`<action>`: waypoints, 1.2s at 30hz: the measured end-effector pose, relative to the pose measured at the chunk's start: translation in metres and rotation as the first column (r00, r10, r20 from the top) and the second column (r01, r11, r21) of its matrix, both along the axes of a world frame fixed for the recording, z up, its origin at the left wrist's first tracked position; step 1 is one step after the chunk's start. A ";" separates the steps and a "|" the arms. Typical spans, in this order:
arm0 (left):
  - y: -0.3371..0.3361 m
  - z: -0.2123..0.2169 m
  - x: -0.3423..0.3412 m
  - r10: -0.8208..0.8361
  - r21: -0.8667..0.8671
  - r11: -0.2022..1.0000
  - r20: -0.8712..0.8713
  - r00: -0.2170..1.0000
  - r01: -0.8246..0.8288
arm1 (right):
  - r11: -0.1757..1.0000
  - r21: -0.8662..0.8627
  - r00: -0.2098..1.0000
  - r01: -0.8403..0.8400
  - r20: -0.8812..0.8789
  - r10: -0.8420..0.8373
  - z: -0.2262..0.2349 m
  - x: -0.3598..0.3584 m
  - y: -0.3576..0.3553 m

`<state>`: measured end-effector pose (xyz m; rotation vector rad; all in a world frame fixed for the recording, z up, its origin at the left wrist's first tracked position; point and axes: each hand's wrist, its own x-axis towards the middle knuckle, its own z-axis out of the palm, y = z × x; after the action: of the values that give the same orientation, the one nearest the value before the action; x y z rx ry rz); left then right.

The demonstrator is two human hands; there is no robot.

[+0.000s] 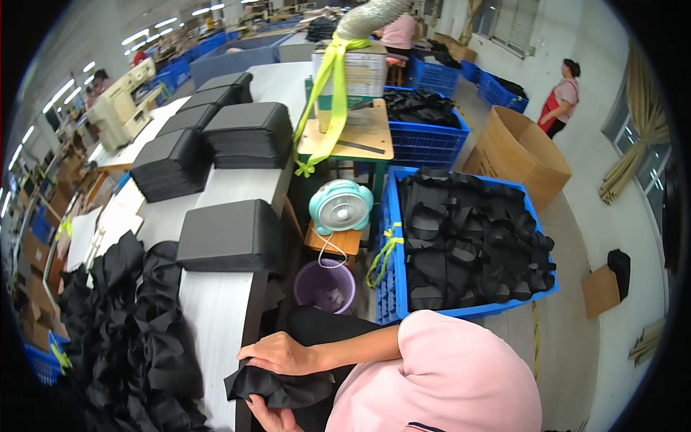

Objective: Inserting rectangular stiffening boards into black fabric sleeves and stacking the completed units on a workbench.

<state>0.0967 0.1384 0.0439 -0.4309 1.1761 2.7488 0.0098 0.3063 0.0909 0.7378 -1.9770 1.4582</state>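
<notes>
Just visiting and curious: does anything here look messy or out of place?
Mostly tidy. The loose black fabric heap sprawls on the table beside neat black stacks. Both hands hold one black piece at the table's edge.

My view: pink short-sleeved top, dark trim line at lower hem. Black trousers over lap. Forearms bare. Left hand [277, 354], right hand [265, 415]: no gloves, no rings visible.

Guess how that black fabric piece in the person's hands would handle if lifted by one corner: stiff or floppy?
Likely floppy: the black fabric piece sags and creases between the left hand and the right hand. Probably light, since the similar pieces in the pile on the table crumple into loose folds. It looks matte, so it probably isn't slippery.
</notes>
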 end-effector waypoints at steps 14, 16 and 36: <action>0.008 -0.024 -0.021 0.058 0.315 0.947 0.009 0.998 -0.058 | 0.955 0.133 0.938 -0.266 0.266 0.224 -0.076 0.034 -0.023; 0.027 -0.013 -0.035 0.019 0.294 0.956 -0.031 0.999 -0.009 | 0.960 0.115 0.933 -0.254 0.289 0.213 -0.073 0.042 -0.023; 0.241 0.060 -0.106 -0.370 0.066 0.900 -0.405 0.836 0.430 | 0.993 -0.091 0.628 -0.076 0.769 0.118 -0.061 0.042 0.026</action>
<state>-0.0093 0.3790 0.1036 0.3584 0.9661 2.5747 0.0521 0.3323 0.0297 0.1592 -2.5203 2.1344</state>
